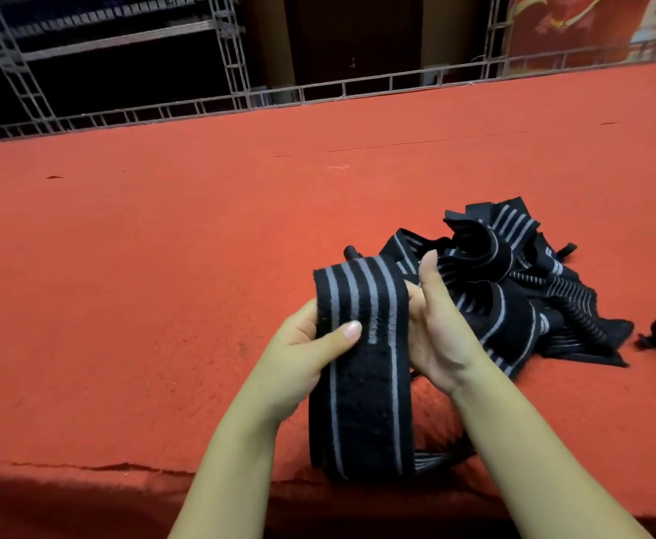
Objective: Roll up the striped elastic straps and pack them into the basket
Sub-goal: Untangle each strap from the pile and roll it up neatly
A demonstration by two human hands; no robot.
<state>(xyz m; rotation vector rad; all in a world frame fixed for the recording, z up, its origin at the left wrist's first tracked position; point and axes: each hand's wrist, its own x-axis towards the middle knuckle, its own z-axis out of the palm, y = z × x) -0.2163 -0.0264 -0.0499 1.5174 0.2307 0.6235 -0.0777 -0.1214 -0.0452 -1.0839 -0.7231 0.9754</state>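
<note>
I see both hands gripping one striped elastic strap (361, 344) at center: left hand (311, 344) pinching its edge, right hand (435, 328) curled behind. Strap pile (521, 282) at 2 o'clock on red counter (163, 247).

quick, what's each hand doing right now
Left hand: holding the striped strap, thumb pressed on its front.
Right hand: holding the same strap's other edge, thumb sticking up.

Looks like a stage or event hall: red carpet (163, 247) underfoot, metal truss (229, 52) along its far edge, dark drop beyond, red banner (591, 25) at upper right.
</note>
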